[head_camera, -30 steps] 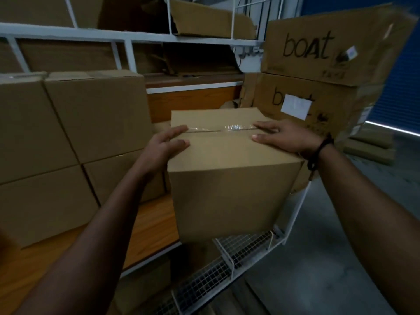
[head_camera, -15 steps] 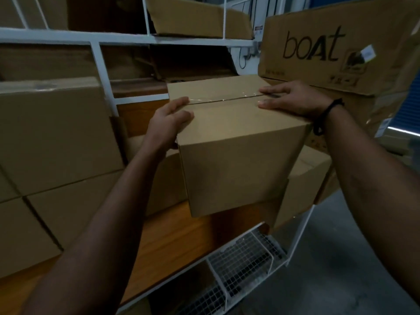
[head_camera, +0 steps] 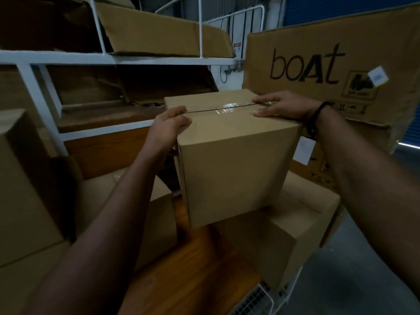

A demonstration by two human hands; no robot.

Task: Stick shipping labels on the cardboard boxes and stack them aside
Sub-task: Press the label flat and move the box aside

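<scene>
A brown cardboard box, its top seam sealed with clear tape, is held up in front of me between both hands. The faces toward me are plain brown. My left hand grips its top left edge, with fingers curled over onto the lid. On the top right edge lies my right hand, its fingers stretched flat across the lid. The box's underside hangs over the near corner of a lower cardboard box; I cannot tell whether they touch.
Large cartons printed "boAt" stand stacked at the right. More brown boxes are piled at the left on a wooden shelf board. A white metal rack holds flattened cardboard above. Wire mesh and grey floor lie below right.
Both hands have carried the box up and to the right, from the shelf's edge to above the lower box. Neither hand has changed its hold on the box.
</scene>
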